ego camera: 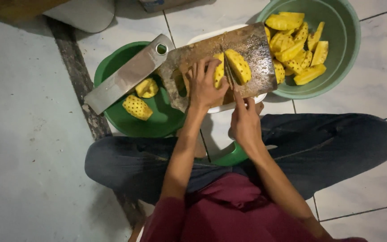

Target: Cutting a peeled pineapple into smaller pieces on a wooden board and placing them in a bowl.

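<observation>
White tiled floor [372, 148] carried everything. Left hand [204, 85] pressed down, grasping a peeled pineapple [231, 67] on the wooden cutting board [256, 49]. Right hand [245, 121] clenched a knife [228, 71], blade in the fruit. Cleaver [126, 76] rested across dark green bowl [113, 62]; cut wedges [294, 47] filled pale green basin [348, 40]

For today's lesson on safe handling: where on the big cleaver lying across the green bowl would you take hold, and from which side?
Grip the cleaver at its lower-left end, which juts past the rim of the green bowl over bare floor, probably coming from the left. Its other end, with the hole, rests against the cutting board beside the left hand, so it is crowded there. No separate handle shows; check the edge first.
</observation>
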